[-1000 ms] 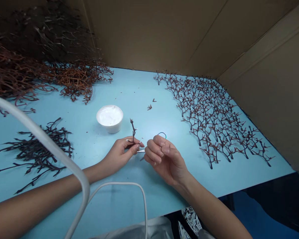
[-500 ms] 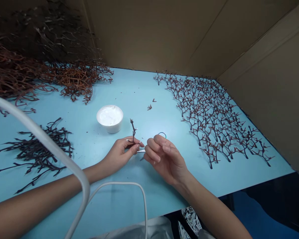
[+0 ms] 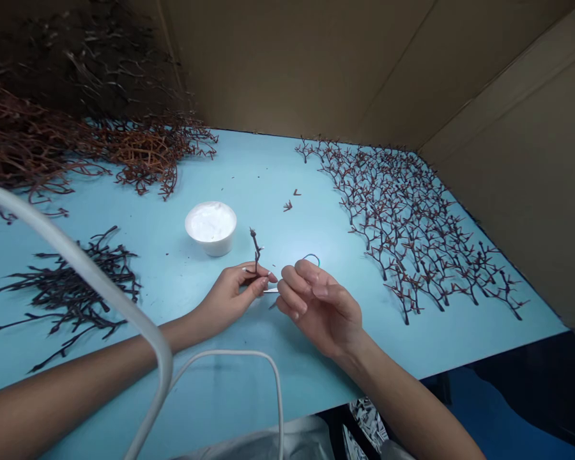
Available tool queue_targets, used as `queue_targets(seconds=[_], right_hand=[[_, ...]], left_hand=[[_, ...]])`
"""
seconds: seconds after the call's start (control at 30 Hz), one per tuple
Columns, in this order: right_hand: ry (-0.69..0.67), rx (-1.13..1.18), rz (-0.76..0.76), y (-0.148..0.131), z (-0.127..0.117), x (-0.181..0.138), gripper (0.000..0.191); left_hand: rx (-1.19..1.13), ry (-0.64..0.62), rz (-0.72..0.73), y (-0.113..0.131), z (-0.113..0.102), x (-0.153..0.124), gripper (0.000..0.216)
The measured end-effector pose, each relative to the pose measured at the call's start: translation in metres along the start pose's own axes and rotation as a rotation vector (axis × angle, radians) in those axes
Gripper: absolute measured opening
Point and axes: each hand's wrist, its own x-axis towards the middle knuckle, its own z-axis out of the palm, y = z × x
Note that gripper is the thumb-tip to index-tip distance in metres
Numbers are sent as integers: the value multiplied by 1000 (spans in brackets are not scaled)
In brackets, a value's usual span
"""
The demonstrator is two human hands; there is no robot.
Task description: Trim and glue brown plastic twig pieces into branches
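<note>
My left hand pinches a small dark twig between thumb and fingertips, the twig standing upright above the grip with its lower end hidden in the fingers. My right hand sits just beside it, fingers drawn together on a thin white sliver whose tip points toward the left fingertips. A blue-green wire loop lies just past the right fingers on the pale blue table. A white bowl of white paste stands near the left hand, with rows of branched dark twigs off to the right and a heap of black twigs off to the left.
</note>
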Motion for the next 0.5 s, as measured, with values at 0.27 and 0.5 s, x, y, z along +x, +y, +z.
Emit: queue_targets(seconds=[0.27, 0.5], right_hand=[[-22, -16, -19, 1, -3, 0, 21], [25, 3, -23, 2, 0, 0, 24]], left_hand=[[-9, 6, 19, 0, 0, 0, 16], [-3, -15, 34, -2, 0, 0, 15]])
